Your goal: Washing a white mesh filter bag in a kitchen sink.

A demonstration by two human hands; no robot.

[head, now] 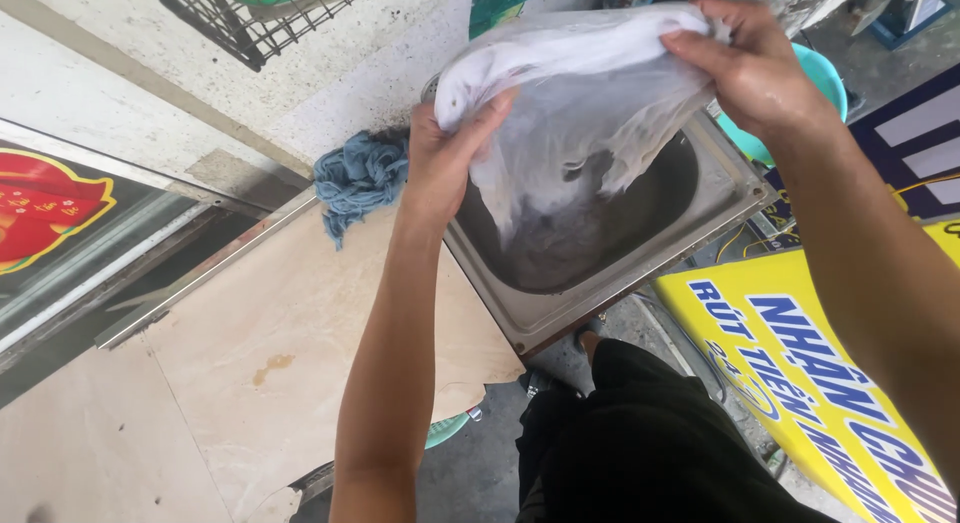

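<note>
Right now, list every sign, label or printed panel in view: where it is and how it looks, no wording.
Yellow sign: lower right, leaning below the sink, flat panel, blue lettering.
Red and yellow graphic: far left, behind a glass panel.
Dark blue board: right edge, white blocks.
Green printed piece: top centre, on the wall.

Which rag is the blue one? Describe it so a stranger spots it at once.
Start at the square stainless steel sink set in the pale counter. Just off its left corner, beside the left hand, lies a crumpled blue-grey cloth rag against the wall. Unlike the thin white wet cloth that both hands hold over the sink, it lies untouched.
</note>
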